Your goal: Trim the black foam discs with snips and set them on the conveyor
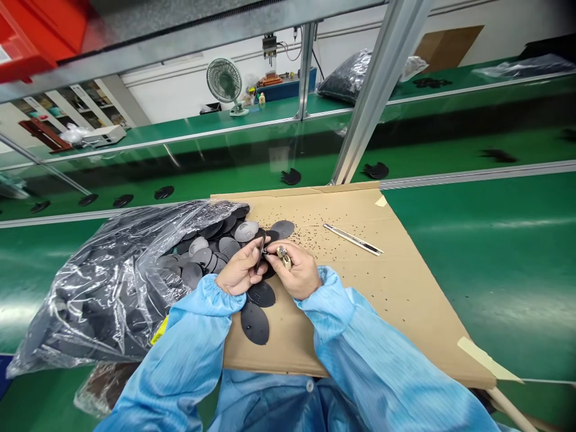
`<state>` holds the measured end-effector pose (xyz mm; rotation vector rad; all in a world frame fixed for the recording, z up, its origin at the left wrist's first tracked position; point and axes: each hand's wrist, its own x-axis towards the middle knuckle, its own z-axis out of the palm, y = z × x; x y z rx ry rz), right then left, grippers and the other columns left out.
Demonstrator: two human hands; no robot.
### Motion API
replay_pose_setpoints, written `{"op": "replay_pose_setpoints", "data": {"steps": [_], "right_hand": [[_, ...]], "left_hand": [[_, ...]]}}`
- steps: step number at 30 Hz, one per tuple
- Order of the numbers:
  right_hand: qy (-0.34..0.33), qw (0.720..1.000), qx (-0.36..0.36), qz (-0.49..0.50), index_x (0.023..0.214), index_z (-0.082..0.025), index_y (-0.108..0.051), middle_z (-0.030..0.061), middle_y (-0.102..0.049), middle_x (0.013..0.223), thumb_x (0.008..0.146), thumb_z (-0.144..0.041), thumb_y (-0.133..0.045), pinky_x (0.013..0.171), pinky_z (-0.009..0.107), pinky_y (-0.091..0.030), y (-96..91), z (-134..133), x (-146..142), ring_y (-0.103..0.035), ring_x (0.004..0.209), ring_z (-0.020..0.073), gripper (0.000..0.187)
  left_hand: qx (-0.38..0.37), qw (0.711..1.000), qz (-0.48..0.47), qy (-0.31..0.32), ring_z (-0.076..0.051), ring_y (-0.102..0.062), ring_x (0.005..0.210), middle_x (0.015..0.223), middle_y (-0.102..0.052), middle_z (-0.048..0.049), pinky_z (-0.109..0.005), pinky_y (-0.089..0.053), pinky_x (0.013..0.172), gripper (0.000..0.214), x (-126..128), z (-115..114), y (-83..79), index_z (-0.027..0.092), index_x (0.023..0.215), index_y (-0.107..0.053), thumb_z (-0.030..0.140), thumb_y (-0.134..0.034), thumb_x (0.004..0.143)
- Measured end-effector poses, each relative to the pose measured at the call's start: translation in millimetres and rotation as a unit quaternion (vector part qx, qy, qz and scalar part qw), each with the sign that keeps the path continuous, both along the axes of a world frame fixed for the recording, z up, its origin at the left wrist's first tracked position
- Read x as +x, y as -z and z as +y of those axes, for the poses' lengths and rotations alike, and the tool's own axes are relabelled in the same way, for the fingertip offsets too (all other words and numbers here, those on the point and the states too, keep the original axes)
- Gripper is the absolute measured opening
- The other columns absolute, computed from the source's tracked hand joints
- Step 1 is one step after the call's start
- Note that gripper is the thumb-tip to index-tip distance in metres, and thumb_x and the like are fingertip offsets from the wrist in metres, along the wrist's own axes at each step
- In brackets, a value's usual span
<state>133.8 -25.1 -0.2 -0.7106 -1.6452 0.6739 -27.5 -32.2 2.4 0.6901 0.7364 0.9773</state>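
Note:
My left hand [240,269] is closed on a thin black oval plastic piece [260,252], held on edge. My right hand [297,270] grips small brass-and-silver metal nippers [284,257], mostly covered by the fingers. Both hands meet over the cardboard, with the fingertips at the piece's side. Below them, two loose black oval pieces [255,323] lie flat. More grey and black ovals [211,252] spill in a heap from a clear plastic bag [108,282] on the left.
A utility knife [353,239] lies among tiny black scraps on the cardboard sheet [351,318]. Beyond its far edge, black pieces [291,176] sit spaced along a green belt [252,174]. A slanted metal post [378,90] rises behind the cardboard. A fan [224,81] stands farther back.

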Motion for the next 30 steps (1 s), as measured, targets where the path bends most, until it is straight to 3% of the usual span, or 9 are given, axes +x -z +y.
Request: {"op": "replay_pose_setpoints", "data": {"steps": [14, 17, 20, 23, 26, 28, 30], "right_hand": [[-0.014, 1.0, -0.02, -0.016, 0.093, -0.022, -0.065, 0.007, -0.068, 0.095, 0.089, -0.023, -0.056, 0.083, 0.037, -0.052, 0.3, -3.0, 0.4, -0.065, 0.092, 0.0214, 0.01], [-0.018, 0.999, -0.039, 0.01, 0.092, -0.021, -0.065, 0.0068, -0.067, 0.095, 0.088, -0.022, -0.057, 0.082, 0.035, -0.051, -0.2, -2.6, -1.1, -0.064, 0.09, 0.0202, 0.009], [-0.035, 0.993, -0.107, 0.047, 0.085, -0.02, -0.065, 0.0053, -0.064, 0.089, 0.085, -0.028, -0.061, 0.079, 0.034, -0.05, -1.1, -0.3, -2.6, -0.062, 0.084, 0.0192, 0.009], [-0.107, 0.956, -0.257, 0.095, 0.077, -0.019, -0.063, 0.0002, -0.059, 0.067, 0.079, -0.038, -0.065, 0.061, 0.029, -0.047, -1.1, 4.2, -2.6, -0.057, 0.063, 0.0149, 0.019], [-0.177, 0.88, -0.408, 0.167, 0.075, -0.018, -0.062, -0.0035, -0.055, 0.055, 0.067, -0.04, -0.073, 0.048, 0.023, -0.039, 0.4, 9.3, -1.1, -0.051, 0.049, 0.0109, 0.026], [-0.186, 0.845, -0.459, 0.203, 0.076, -0.017, -0.062, -0.0045, -0.055, 0.054, 0.06, -0.035, -0.077, 0.046, 0.02, -0.037, 1.7, 12.2, -0.1, -0.05, 0.046, 0.0094, 0.028], [-0.177, 0.828, -0.478, 0.232, 0.076, -0.017, -0.062, -0.0049, -0.057, 0.055, 0.056, -0.03, -0.078, 0.045, 0.02, -0.038, 2.7, 14.4, 0.6, -0.051, 0.046, 0.0087, 0.029]], "left_hand": [[-0.014, 1.0, 0.003, 0.016, -0.007, -0.049, 0.055, 0.076, -0.051, 0.0008, -0.015, -0.037, 0.039, 0.055, 1.1, -1.2, 0.3, 0.021, 0.113, -0.058, 0.04, -0.081, 0.067], [0.006, 1.0, 0.001, -0.021, -0.008, -0.051, 0.059, 0.08, -0.053, 0.0007, -0.019, -0.043, 0.047, 0.059, 4.6, -0.5, -0.8, 0.022, 0.115, -0.055, 0.038, -0.082, 0.066], [0.074, 0.991, 0.015, -0.108, -0.008, -0.053, 0.067, 0.086, -0.054, 0.0013, -0.019, -0.045, 0.056, 0.061, 6.0, 2.7, 0.8, 0.024, 0.112, -0.053, 0.031, -0.085, 0.061], [0.155, 0.97, 0.066, -0.178, -0.009, -0.054, 0.074, 0.086, -0.054, 0.0018, -0.02, -0.046, 0.066, 0.055, 2.9, 6.7, 3.9, 0.021, 0.097, -0.052, 0.023, -0.088, 0.055], [0.242, 0.936, 0.143, -0.212, -0.011, -0.054, 0.076, 0.086, -0.055, 0.0006, -0.024, -0.046, 0.071, 0.047, -2.7, 8.8, 5.1, 0.02, 0.089, -0.052, 0.022, -0.086, 0.055], [0.31, 0.896, 0.205, -0.243, -0.013, -0.054, 0.078, 0.084, -0.055, -0.0005, -0.026, -0.046, 0.072, 0.04, -5.6, 8.3, 4.3, 0.019, 0.082, -0.054, 0.021, -0.085, 0.057], [0.361, 0.849, 0.272, -0.272, -0.015, -0.054, 0.08, 0.082, -0.055, -0.0019, -0.028, -0.045, 0.075, 0.035, -7.0, 6.6, 3.3, 0.019, 0.074, -0.054, 0.02, -0.084, 0.057]]}}
